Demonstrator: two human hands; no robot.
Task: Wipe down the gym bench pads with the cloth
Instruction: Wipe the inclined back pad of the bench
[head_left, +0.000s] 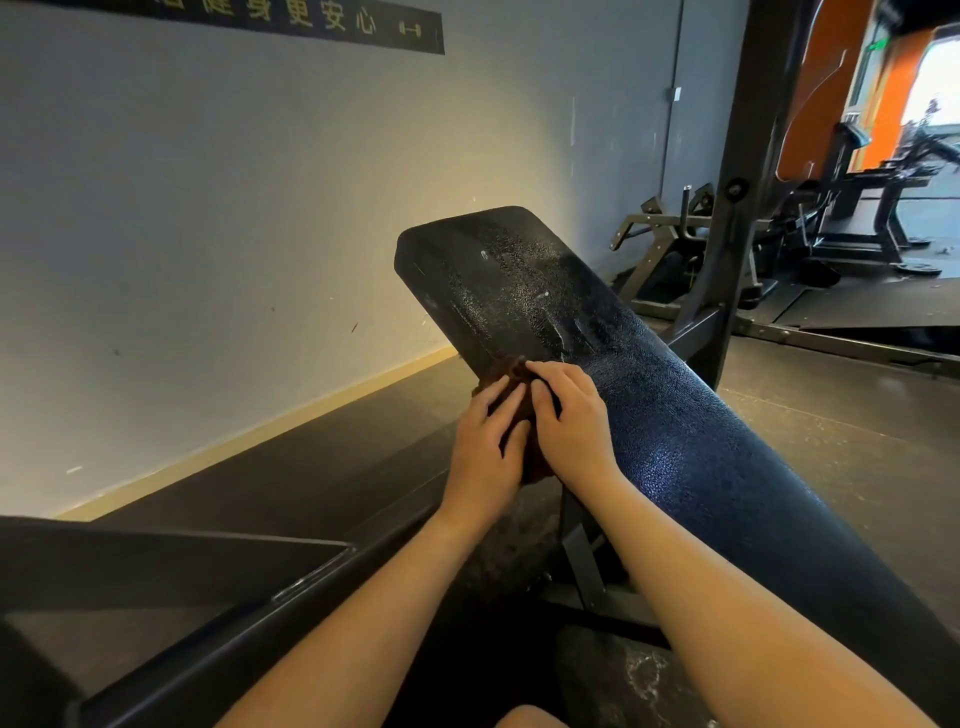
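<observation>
A long black bench pad (670, 426) slopes up and away from me, with scuffed, streaky marks on its upper part. A dark brown cloth (156, 387) lies bunched against the pad's left edge, about halfway up. My left hand (485, 441) grips the cloth from the left side. My right hand (569, 421) presses on it from the right, fingers resting over the pad's edge. Most of the cloth is hidden between my hands.
A grey wall (208, 234) with a pale skirting runs close on the left. A dark metal frame (208, 597) crosses below my left arm. The bench's steel support (582, 551) is under the pad. An upright rack post (748, 171) and more gym machines (852, 208) stand at the right.
</observation>
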